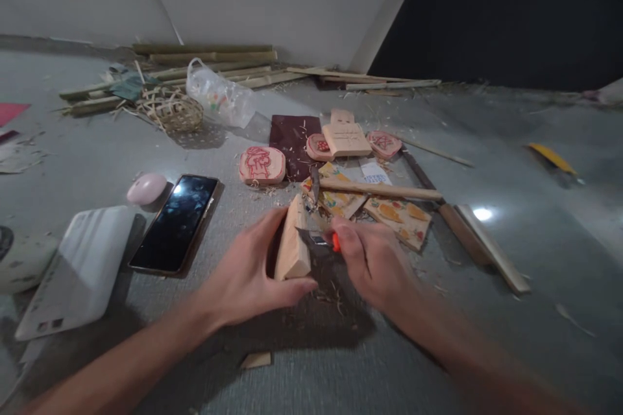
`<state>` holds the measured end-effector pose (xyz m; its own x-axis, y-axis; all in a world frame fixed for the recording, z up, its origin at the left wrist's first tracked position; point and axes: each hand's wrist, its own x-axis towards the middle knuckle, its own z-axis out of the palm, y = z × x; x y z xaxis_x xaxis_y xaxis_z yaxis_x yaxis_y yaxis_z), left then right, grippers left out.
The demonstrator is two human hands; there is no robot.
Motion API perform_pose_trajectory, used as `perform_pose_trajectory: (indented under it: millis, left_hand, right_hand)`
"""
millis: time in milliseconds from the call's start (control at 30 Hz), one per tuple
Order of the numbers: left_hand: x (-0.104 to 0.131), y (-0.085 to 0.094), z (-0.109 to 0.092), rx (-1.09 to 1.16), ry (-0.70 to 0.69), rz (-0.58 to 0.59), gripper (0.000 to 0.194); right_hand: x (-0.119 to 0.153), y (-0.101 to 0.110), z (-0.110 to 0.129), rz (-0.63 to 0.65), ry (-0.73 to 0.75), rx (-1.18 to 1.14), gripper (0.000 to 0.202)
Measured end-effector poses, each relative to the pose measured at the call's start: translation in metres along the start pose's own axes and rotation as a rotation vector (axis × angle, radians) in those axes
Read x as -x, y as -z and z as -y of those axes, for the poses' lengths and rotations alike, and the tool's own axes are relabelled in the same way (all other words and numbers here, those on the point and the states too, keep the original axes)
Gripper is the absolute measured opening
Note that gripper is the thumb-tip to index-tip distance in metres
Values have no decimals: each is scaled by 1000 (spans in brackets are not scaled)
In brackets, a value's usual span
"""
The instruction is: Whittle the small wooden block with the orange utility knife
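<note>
My left hand (253,272) grips a pale wooden block (293,243), with the thumb along its near end and the fingers behind its left side. In my right hand (372,256) is a utility knife (318,240) with a bit of orange showing at the grip. Its blade points left and its tip meets the block's right face. Most of the knife's handle is hidden inside my fist. Just beyond the block lies a hammer (379,190) with a long wooden handle, on pieces of patterned paper (402,219).
Carved wooden pieces with red drawings (261,165) lie ahead, beside dark red sandpaper-like sheet (295,136). At left are a phone (176,224), a white power bank (78,269) and a pink mouse (146,189). Bamboo strips (214,57) line the wall. A yellow-handled tool (552,159) lies right.
</note>
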<state>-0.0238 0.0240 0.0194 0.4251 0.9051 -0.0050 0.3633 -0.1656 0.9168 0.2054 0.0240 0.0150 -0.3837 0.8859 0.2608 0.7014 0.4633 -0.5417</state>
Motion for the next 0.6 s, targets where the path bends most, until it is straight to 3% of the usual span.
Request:
perform_pose_trajectory:
  millis: [200, 400, 600]
  left_hand:
    - [2, 5, 2, -59, -117, -61, 67]
    - [4, 1, -2, -166, -97, -74, 90]
    - [6, -1, 1, -230, -125, -82, 87]
  right_hand:
    - [-3, 4, 4, 60, -62, -12, 42]
    - [0, 3, 9, 90, -1, -64, 34]
    - [4, 2, 10, 100, 12, -136, 31]
